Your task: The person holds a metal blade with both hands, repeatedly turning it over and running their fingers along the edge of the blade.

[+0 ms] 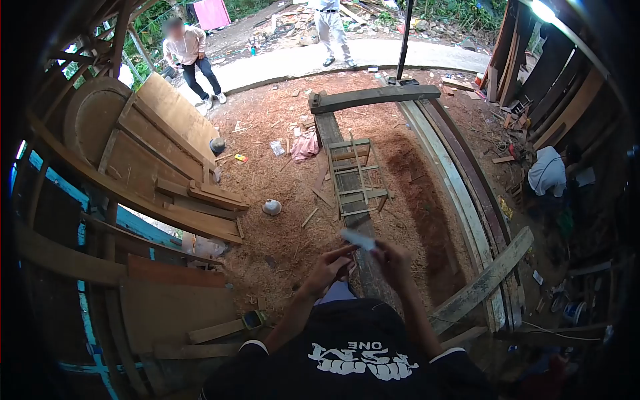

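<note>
Just in front of my chest, my right hand [392, 262] pinches a pale, flat strip [359, 239] that looks like folded paper or a similar thin sheet. My left hand [335, 265] is beside it, fingers curled together close to the strip's near side. Whether those fingers grip the strip or something small is hidden. Beyond both hands, a small slatted wooden frame [358, 201] rests on a long, worn plank bench [327, 130].
Wood shavings cover the ground, with a pink cloth [305, 145] and a white rounded object [271, 207] on it. Long beams [453, 180] run along the right, with a slanted plank [481, 280] across them. Wooden panels [150, 143] lean left. Two people stand or sit beyond.
</note>
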Available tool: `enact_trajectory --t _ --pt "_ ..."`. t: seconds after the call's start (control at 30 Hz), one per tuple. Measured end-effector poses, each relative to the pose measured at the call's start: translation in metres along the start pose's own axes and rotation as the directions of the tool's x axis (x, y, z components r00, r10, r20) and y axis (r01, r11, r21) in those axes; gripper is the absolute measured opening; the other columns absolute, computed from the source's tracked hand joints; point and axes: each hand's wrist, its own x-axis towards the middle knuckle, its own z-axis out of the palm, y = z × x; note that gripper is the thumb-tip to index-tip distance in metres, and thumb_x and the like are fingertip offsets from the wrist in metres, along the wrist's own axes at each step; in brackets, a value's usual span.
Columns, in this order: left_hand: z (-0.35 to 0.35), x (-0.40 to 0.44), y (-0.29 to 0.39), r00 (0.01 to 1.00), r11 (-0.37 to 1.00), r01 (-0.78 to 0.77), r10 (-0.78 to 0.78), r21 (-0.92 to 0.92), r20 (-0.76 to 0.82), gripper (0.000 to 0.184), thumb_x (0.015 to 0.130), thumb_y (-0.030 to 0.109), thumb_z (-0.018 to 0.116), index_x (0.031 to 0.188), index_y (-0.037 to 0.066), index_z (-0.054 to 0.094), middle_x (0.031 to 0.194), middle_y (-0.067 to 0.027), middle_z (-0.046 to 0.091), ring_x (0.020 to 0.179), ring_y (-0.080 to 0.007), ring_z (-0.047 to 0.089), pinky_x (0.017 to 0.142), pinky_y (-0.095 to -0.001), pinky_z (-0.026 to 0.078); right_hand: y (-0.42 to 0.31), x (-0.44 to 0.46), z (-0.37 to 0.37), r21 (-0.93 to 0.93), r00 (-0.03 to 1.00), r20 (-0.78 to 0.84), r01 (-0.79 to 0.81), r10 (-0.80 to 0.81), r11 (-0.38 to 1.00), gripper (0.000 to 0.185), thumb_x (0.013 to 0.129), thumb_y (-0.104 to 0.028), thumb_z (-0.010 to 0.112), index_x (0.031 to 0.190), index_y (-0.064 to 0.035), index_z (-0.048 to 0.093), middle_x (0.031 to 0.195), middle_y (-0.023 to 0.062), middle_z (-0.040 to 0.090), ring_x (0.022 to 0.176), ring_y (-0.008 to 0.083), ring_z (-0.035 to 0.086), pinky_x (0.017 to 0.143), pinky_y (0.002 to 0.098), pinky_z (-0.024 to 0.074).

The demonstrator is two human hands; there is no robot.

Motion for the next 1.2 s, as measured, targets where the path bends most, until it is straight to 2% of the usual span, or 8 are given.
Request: enact_trajectory --t 0.13,0.27,0.53,0.7,0.83,0.93,1.07,1.2 --pt "0.002 -0.009 0.011 0.999 1.0 -0.001 0.002 -0.02 0.037 0.033 0.102 0.008 0.046 0.132 0.0 0.057 0.074 0.0029 0.05 0.059 -0.0038 0.039 0.05 -0.0206 0.032 0.006 0.014 -0.013 -0.085 0.983 -0.067 -0.174 0.168 0.981 0.022 0.081 -0.018 0.078 0.1 -0.0079 0.072 0.07 0.0108 0.066 0.06 0.0252 0.066 0.055 0.0369 0.049" --pt "-0.013 -0.004 -0.012 0.997 0.987 0.031 -0.02 0.159 -0.074 0.034 0.102 0.009 0.047 0.133 0.0 0.058 0.072 0.0048 0.046 0.057 -0.0035 0.039 0.05 -0.0192 0.033 -0.018 -0.003 -0.003 -0.011 0.982 0.092 0.166 -0.164 0.986 0.024 0.08 -0.018 0.078 0.101 -0.009 0.071 0.071 0.0096 0.067 0.061 0.025 0.066 0.055 0.0372 0.0499" --pt "-0.008 -0.009 0.002 1.0 0.989 -0.005 0.005 0.147 0.002 0.04 0.102 0.011 0.05 0.141 0.005 0.052 0.074 0.007 0.047 0.059 -0.0016 0.036 0.051 -0.0184 0.031 0.002 0.014 -0.015 -0.11 0.972 -0.112 -0.217 0.204 0.97 0.021 0.081 -0.018 0.078 0.099 -0.0086 0.071 0.069 0.0114 0.067 0.059 0.0238 0.066 0.053 0.0367 0.0495" --pt "-0.002 -0.004 -0.008 0.999 0.988 0.015 -0.008 0.155 -0.049 0.04 0.102 0.01 0.049 0.141 0.005 0.052 0.075 0.0057 0.049 0.059 -0.002 0.038 0.051 -0.0183 0.032 -0.027 -0.005 -0.011 -0.005 0.979 0.161 0.126 -0.124 0.992 0.02 0.084 -0.019 0.076 0.102 -0.0105 0.071 0.067 0.0113 0.066 0.06 0.0244 0.067 0.055 0.0372 0.0494" --pt "0.0 -0.003 -0.005 1.0 0.996 0.002 -0.001 0.09 -0.002 0.039 0.101 0.008 0.049 0.14 0.005 0.053 0.076 0.0047 0.051 0.06 -0.0023 0.04 0.051 -0.0188 0.033 0.012 -0.005 -0.003 -0.087 0.992 -0.099 -0.081 0.073 0.993 0.018 0.085 -0.018 0.074 0.101 -0.0111 0.071 0.07 0.0115 0.066 0.058 0.0248 0.066 0.052 0.0365 0.0485" --pt "0.001 -0.005 -0.001 1.0 0.995 -0.002 0.0 0.098 0.017 0.039 0.101 0.008 0.049 0.14 0.005 0.053 0.077 0.0046 0.051 0.06 -0.0024 0.04 0.051 -0.0189 0.032 0.004 0.0 -0.019 -0.009 0.953 -0.027 -0.302 0.301 0.953 0.021 0.087 -0.015 0.072 0.104 -0.0044 0.068 0.076 0.0141 0.068 0.061 0.0246 0.066 0.056 0.0353 0.0491" --pt "0.004 -0.002 -0.007 0.999 0.993 0.033 -0.031 0.114 -0.021 0.039 0.102 0.009 0.048 0.14 0.003 0.052 0.076 0.0045 0.051 0.06 -0.0026 0.039 0.05 -0.0191 0.031 -0.016 -0.018 -0.011 -0.003 0.985 0.133 0.113 -0.112 0.994 0.021 0.082 -0.016 0.076 0.102 -0.0098 0.071 0.071 0.0126 0.067 0.059 0.027 0.066 0.055 0.0381 0.0495" --pt "0.003 -0.002 -0.011 0.998 0.997 0.045 -0.041 0.062 -0.056 0.039 0.103 0.009 0.046 0.141 0.002 0.051 0.076 0.0046 0.05 0.06 -0.0026 0.038 0.05 -0.0195 0.031 0.003 -0.016 -0.005 -0.006 0.998 0.03 -0.055 0.056 0.998 0.02 0.082 -0.016 0.076 0.1 -0.0088 0.071 0.072 0.0133 0.068 0.06 0.028 0.066 0.055 0.0385 0.0498"
